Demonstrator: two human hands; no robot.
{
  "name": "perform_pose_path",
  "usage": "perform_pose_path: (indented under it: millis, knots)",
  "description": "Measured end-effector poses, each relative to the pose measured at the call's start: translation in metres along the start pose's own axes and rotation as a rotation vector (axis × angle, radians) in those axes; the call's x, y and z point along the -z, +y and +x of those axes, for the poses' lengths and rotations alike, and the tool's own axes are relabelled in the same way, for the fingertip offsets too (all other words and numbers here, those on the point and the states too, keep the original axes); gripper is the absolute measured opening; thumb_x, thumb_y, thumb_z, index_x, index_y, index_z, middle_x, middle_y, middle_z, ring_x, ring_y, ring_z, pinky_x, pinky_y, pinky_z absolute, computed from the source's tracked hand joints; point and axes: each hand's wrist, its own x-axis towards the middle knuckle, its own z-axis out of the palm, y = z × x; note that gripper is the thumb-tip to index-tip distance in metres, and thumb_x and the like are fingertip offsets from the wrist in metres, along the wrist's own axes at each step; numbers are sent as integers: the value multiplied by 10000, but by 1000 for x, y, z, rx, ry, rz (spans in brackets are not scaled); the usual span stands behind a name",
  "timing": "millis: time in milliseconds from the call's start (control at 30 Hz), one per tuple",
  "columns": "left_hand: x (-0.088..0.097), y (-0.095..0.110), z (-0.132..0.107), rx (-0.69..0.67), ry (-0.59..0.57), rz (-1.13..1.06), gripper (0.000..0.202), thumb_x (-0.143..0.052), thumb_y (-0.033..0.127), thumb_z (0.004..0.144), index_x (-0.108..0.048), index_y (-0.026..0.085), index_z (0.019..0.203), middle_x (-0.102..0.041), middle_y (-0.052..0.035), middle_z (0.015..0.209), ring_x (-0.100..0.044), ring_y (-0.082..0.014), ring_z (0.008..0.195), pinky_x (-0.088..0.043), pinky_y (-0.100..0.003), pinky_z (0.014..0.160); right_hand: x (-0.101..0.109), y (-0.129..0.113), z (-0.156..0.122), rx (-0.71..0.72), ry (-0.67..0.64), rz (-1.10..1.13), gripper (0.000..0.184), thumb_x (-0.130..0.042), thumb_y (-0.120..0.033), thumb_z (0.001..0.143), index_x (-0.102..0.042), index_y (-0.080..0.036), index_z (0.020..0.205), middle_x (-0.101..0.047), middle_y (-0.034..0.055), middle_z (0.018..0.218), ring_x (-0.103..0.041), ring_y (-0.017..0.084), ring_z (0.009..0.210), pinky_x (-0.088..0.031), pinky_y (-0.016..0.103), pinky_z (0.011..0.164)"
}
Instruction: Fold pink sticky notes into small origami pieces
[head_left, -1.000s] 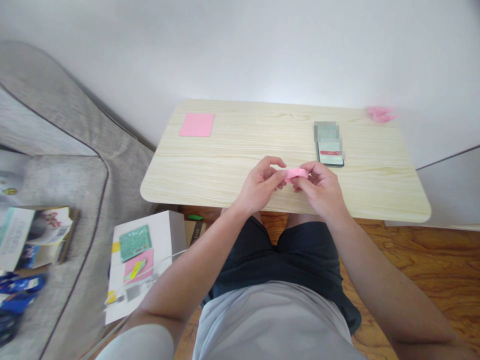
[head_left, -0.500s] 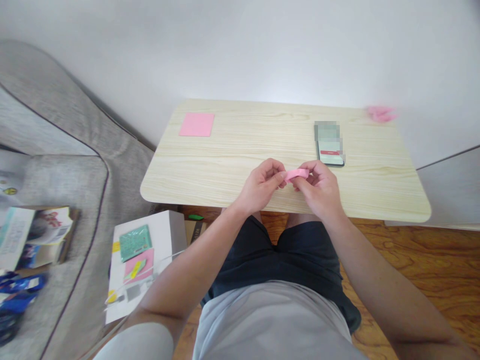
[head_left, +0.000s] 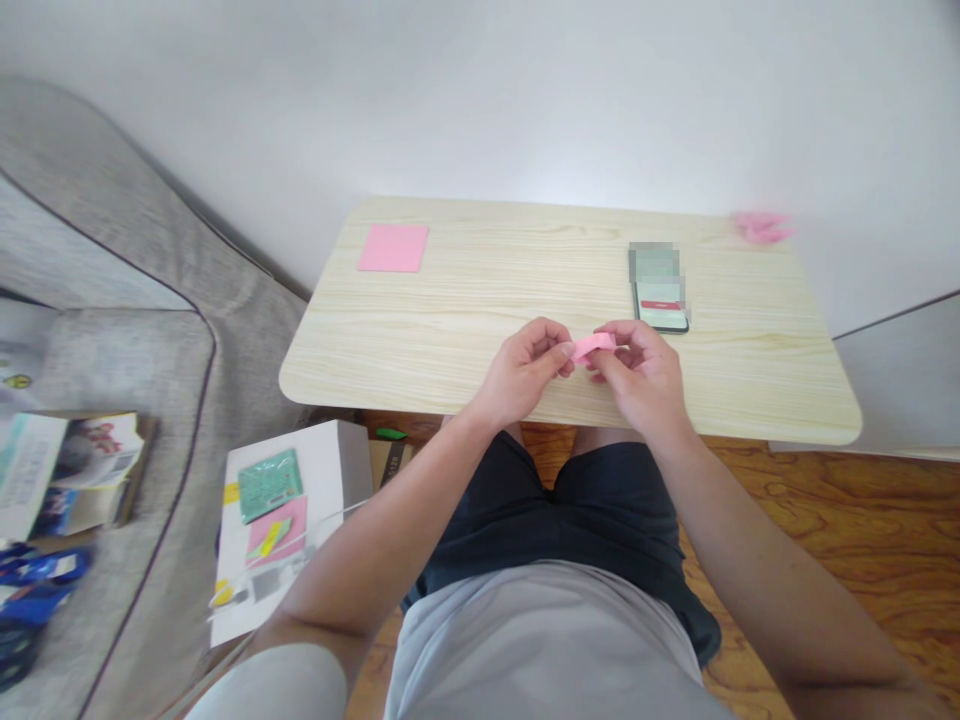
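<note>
Between my hands, above the front part of the table (head_left: 480,300), is a narrow folded strip of pink paper (head_left: 598,344). My left hand (head_left: 527,368) pinches its left end between thumb and fingers. My right hand (head_left: 640,368) grips the other end, the thumb pressed along the near side and the fingers behind. Part of the strip is hidden by the fingertips. Just beyond my right hand lies a phone (head_left: 660,290) with its screen lit and partly blurred out. A flat square pink paper (head_left: 393,248) rests at the table's back left.
Folded pink paper pieces (head_left: 763,228) sit at the back right corner, by the wall. To the left below stands a white box (head_left: 319,450) bearing a green packet (head_left: 270,485), pink paper and a white cable. A grey sofa (head_left: 142,370) with boxes on it is farther left.
Both hands stay in nearly the same place. The pink strip shifts very slightly between the fingers, and the right thumb tilts a little. Nothing else has moved.
</note>
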Motion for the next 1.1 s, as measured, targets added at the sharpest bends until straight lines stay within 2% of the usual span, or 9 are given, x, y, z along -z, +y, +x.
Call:
perform_pose_path:
  millis: [133, 300, 500, 833, 967, 1100]
  knots:
    - [2, -1, 1, 6, 5, -34, 254, -704, 398, 937, -595, 170, 919, -631, 5, 746, -580, -104, 700, -447, -248, 703, 3, -3, 0, -19, -30, 74, 312, -776, -338, 827, -714, -250, 1120, -760, 32, 987, -736, 182, 762, -608, 318, 638]
    - [1, -6, 2, -7, 0, -48, 237, -698, 381, 946, -598, 168, 926, -637, 6, 744, -584, -103, 698, -454, -245, 701, 3, 1, 0, -17, -20, 78, 298, -751, -342, 856, -738, -241, 1136, -781, 21, 839, -738, 187, 677, -610, 324, 618]
    - [-1, -8, 1, -11, -3, -22, 218, -693, 366, 953, -600, 171, 927, -633, 9, 748, -576, -97, 696, -446, -239, 696, 1, 0, 0, -45, 40, 52, 270, -756, -361, 845, -756, -231, 1081, -766, 12, 754, -735, 189, 619, -603, 311, 569]
    - [1, -8, 2, -50, -16, 20, 171, -653, 321, 976, -591, 167, 939, -621, 10, 764, -573, -96, 710, -443, -247, 706, 3, -1, 0, -89, 23, 48, 277, -757, -397, 843, -741, -257, 1082, -775, 20, 798, -750, 210, 636, -612, 331, 561]
    - [2, -5, -2, -88, -1, 170, 148, -633, 321, 980, -592, 180, 958, -633, -3, 822, -595, -115, 763, -457, -255, 714, 7, 3, 0, -34, -46, 20, 247, -735, -376, 867, -711, -264, 1086, -770, 27, 871, -757, 217, 759, -611, 337, 621]
    - [5, 0, -8, -255, -18, 539, 92, -570, 262, 1002, -632, 200, 1030, -677, -31, 972, -627, -152, 909, -492, -293, 812, 17, 3, 0, 142, -131, -68, 229, -773, -282, 812, -699, -267, 1029, -731, 60, 1187, -716, 250, 1059, -617, 374, 786]
